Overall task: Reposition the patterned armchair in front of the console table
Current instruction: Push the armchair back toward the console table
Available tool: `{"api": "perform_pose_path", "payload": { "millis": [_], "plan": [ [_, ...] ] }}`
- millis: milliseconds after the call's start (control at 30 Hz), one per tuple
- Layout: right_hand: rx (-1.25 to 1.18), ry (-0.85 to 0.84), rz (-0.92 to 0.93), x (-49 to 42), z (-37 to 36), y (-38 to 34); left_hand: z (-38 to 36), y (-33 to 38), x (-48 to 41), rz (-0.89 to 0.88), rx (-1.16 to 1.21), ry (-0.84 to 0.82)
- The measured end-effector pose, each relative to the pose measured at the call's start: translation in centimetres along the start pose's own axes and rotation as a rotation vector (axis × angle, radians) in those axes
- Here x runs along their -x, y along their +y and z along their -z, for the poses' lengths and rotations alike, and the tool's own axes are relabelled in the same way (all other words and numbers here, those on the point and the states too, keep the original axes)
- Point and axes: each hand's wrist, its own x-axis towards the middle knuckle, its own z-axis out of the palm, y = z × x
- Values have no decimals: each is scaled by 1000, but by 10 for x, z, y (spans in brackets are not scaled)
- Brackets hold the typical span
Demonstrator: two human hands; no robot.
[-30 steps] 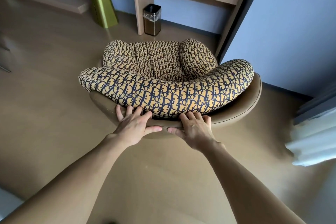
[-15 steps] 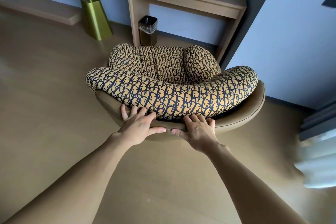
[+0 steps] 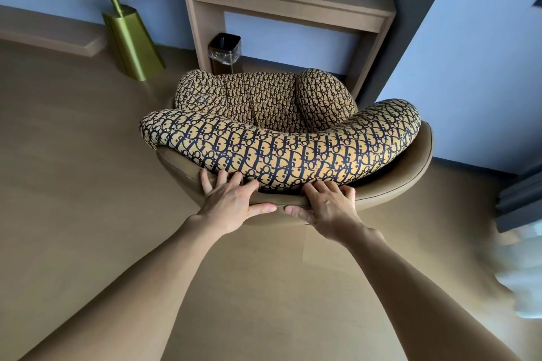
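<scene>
The patterned armchair (image 3: 281, 143) has yellow-and-navy cushions in a tan leather shell. It stands on the floor with its seat facing the wooden console table (image 3: 290, 0) against the far wall. I am behind its backrest. My left hand (image 3: 234, 199) and my right hand (image 3: 325, 205) sit side by side on the top rim of the shell, fingers curled over it against the back cushion, thumbs under the edge. The chair's front edge lies close to the table's legs.
A small dark waste bin (image 3: 224, 51) with a plastic liner stands under the table's left side, just beyond the seat. A round marble-top side table on a gold base (image 3: 129, 35) is at the far left. A grey wall corner (image 3: 410, 23) and curtains (image 3: 522, 243) lie right.
The chair and my hands have advanced toward the console table. The table and bin now sit nearer the seat, and my grip on the backrest rim is unchanged.
</scene>
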Motion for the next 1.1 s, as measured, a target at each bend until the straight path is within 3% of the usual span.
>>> {"api": "perform_pose_path", "payload": {
  "millis": [733, 1100],
  "plan": [
    [-23, 31, -57, -194, 21, 32, 31, -59, -201, -40, 10, -17],
    [-23, -9, -71, -222, 26, 24, 39, -78, -232, -51, -9, -81]
  ]
}}
